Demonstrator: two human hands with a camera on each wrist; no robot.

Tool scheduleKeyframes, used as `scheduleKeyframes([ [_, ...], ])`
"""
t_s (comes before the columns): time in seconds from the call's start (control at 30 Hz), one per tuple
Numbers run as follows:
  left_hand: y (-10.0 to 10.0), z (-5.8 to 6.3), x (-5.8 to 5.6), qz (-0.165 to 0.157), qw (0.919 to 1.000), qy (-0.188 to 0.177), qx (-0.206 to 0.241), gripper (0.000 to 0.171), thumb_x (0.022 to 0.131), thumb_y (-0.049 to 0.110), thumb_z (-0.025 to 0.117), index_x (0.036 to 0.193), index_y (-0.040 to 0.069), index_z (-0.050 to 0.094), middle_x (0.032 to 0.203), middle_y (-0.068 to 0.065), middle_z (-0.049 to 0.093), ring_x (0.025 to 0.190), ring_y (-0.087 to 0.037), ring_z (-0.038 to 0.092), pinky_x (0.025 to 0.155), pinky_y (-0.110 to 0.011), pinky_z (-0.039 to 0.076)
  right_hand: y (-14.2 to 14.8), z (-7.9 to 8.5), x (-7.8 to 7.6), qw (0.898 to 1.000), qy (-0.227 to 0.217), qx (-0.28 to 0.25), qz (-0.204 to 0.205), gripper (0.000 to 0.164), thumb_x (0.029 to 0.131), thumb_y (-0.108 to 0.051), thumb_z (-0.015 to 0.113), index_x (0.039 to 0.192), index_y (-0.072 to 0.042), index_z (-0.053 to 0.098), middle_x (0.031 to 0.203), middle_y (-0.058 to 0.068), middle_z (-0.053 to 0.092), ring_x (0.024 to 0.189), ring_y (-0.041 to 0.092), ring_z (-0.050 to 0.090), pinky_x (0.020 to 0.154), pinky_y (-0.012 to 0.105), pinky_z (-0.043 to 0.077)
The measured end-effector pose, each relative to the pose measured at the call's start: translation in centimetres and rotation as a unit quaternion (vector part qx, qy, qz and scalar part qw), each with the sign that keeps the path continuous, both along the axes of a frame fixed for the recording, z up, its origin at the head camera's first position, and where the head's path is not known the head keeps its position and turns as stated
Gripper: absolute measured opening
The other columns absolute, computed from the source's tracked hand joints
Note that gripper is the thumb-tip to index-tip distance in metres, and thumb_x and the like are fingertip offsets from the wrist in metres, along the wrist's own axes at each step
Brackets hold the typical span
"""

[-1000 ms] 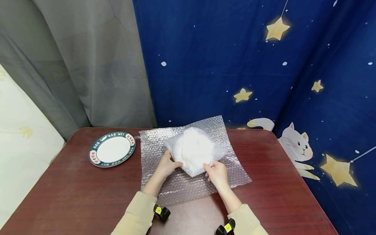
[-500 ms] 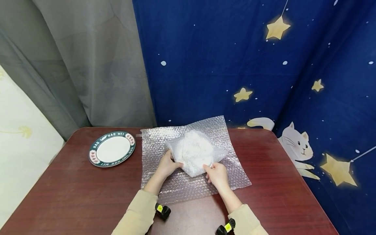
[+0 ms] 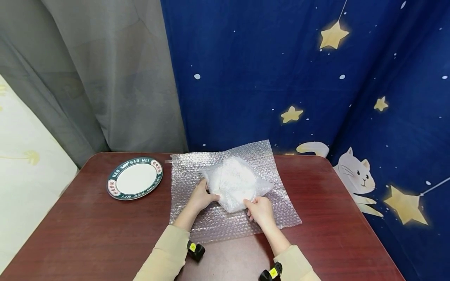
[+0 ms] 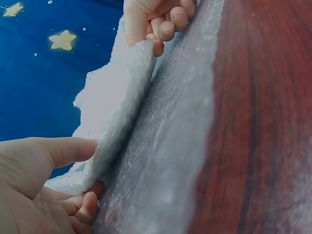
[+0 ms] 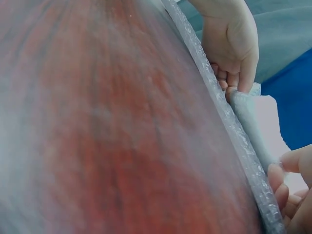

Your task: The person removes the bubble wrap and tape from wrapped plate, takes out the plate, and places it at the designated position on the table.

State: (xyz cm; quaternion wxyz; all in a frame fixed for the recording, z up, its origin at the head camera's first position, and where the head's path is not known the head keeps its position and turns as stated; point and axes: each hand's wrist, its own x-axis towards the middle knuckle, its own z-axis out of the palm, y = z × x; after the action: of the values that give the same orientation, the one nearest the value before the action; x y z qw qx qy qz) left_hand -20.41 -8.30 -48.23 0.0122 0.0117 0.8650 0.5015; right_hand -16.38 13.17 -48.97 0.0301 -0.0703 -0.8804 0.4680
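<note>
A white bundle wrapped in bubble wrap lies on a larger clear bubble wrap sheet in the middle of the table. My left hand grips its near left edge, thumb on top and fingers underneath, as the left wrist view shows with the bundle between them. At the near right edge, my right hand pinches the wrapping between thumb and fingers; in the right wrist view this hand is partly cut off by the frame. Whatever is inside the bundle is hidden by the layers.
An oval plate with a green lettered rim sits on the left of the dark red wooden table. Behind the table hang a grey curtain and a blue star-patterned curtain.
The bundle's far side has sunk a little, and its left corner has drawn slightly to the right. Both hands keep their hold in nearly the same place.
</note>
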Motion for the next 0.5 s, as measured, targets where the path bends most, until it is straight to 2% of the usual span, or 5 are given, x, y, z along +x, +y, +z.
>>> scheduleKeyframes([
  [0.2,0.01,-0.11,0.14,-0.009,0.9998,0.014,-0.009,0.063,0.070,0.007,0.082,0.122,-0.003,0.049,0.094,-0.012,0.061,0.092,-0.030,0.058,0.082,-0.047,0.047,0.22,0.24,0.11,1.000,0.000,0.011,0.027,0.034,0.085,-0.021,0.067,0.057,-0.008,0.053,0.045,0.000,0.056,0.031,0.009,0.048,0.031,0.025,0.042],
  [0.5,-0.12,-0.45,0.19,-0.015,0.9997,0.019,0.009,0.069,0.072,0.006,0.082,0.130,-0.005,0.046,0.096,-0.014,0.062,0.092,-0.029,0.058,0.081,-0.046,0.048,0.44,0.12,-0.04,0.999,-0.029,0.024,0.039,0.036,0.088,-0.028,0.066,0.061,-0.007,0.055,0.047,0.000,0.056,0.032,0.010,0.049,0.033,0.028,0.044],
])
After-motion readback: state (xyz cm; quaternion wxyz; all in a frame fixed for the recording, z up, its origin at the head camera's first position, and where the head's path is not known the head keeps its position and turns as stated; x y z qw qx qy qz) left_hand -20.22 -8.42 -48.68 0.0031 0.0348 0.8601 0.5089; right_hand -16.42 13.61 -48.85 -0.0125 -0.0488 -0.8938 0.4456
